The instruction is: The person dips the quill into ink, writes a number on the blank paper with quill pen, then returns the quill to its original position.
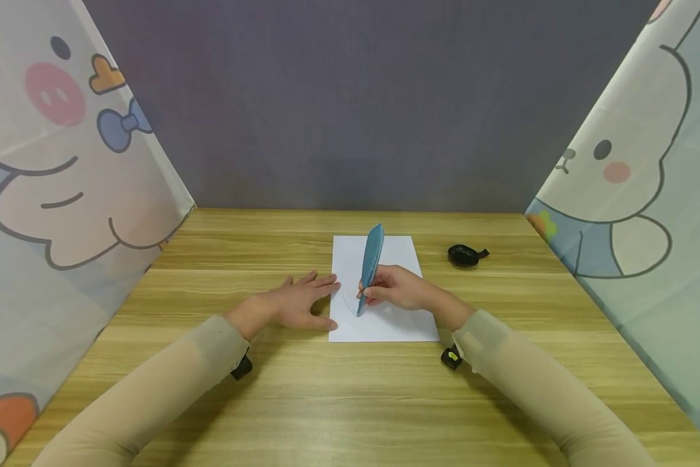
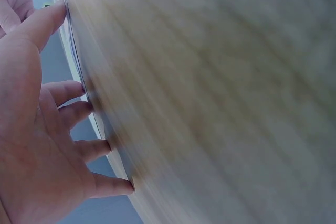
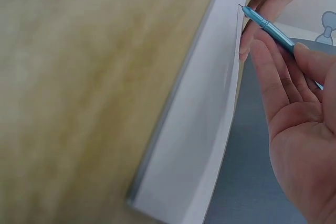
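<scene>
A white sheet of paper [image 1: 396, 327] lies on the wooden table, with a faint curved line on its left half. My right hand [image 1: 405, 288] pinches a blue feather-shaped pen [image 1: 372, 256] between thumb and fingers. The pen stands nearly upright, its tip down at the lower end of the line. In the right wrist view, the teal barrel of the pen [image 3: 270, 27] points at the paper. Spread fingers of my left hand [image 1: 297, 303] rest at the paper's left edge, the thumb on its lower left corner. In the left wrist view, that hand [image 2: 42, 129] shows fingertips on the surface.
A small black oval object with a short strap [image 1: 463, 255] lies right of the paper. Behind the table [image 1: 350, 402] rises a dark grey panel [image 1: 361, 110]. Cartoon-printed cloths [image 1: 75, 194] hang along both sides.
</scene>
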`<state>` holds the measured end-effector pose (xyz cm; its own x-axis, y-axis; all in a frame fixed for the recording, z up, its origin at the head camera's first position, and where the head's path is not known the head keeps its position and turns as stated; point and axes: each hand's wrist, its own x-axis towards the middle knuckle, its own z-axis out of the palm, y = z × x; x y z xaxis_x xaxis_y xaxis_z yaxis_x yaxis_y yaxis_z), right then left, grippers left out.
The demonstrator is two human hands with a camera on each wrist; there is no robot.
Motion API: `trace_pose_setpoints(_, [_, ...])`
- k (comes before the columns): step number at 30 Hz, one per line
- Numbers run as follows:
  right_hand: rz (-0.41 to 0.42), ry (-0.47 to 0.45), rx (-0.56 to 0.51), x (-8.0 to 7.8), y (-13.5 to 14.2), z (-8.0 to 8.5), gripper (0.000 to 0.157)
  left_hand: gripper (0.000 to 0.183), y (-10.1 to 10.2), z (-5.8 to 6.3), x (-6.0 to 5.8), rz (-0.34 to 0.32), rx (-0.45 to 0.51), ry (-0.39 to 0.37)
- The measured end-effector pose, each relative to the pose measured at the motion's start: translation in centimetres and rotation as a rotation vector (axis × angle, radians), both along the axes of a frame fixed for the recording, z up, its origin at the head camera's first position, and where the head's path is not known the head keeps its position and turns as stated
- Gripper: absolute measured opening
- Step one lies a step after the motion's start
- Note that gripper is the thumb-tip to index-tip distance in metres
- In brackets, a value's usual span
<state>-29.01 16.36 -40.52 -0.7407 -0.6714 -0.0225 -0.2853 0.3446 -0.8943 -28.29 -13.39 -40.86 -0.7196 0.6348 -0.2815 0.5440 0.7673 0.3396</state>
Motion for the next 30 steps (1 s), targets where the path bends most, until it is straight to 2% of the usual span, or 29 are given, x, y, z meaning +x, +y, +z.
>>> trace_pose_setpoints(20, [0.028, -0.037, -0.018, 0.6, 1.8, -0.2, 0.021, 0.1, 0.0, -0.2, -0.1, -0.007, 0.004, 0.008])
trace_pose_setpoints(30, [0.016, -0.057, -0.011, 1.1, 2.8, -0.1, 0.019, 0.1, 0.0, -0.3, -0.2, -0.007, -0.002, -0.002])
